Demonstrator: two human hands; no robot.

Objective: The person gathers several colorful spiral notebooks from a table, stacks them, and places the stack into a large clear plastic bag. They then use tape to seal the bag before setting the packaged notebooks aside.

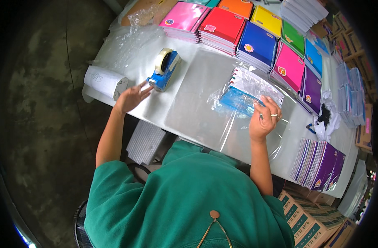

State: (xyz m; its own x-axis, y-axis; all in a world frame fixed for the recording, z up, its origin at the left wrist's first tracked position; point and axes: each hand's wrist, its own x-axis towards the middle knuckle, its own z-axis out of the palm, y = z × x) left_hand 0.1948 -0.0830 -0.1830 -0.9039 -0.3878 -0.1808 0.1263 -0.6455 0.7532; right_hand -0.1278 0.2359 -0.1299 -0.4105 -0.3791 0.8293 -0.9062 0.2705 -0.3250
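My left hand (pixel 132 98) is at the front end of a blue tape dispenser (pixel 166 71), its fingers stretched out toward the cutting edge. A wide roll of tape sits in the dispenser. Whether a bit of tape is at my fingertips is too small to tell. My right hand (pixel 266 118) has its fingers curled, thumb and forefinger together on transparent plastic wrap (pixel 222 96). Inside that wrap lies a flat pack (pixel 242 100), blue on its near side and white on its far side. A large transparent plastic sheet (pixel 197 111) spreads beneath the pack.
Stacks of spiral notebooks in several colours, among them red (pixel 222 27) and blue (pixel 257 43), line the table's far side. Purple notebooks (pixel 319 165) stand at the right. A white paper-wrapped bundle (pixel 104 82) lies by the left edge. Cartons (pixel 311 219) are stacked below right.
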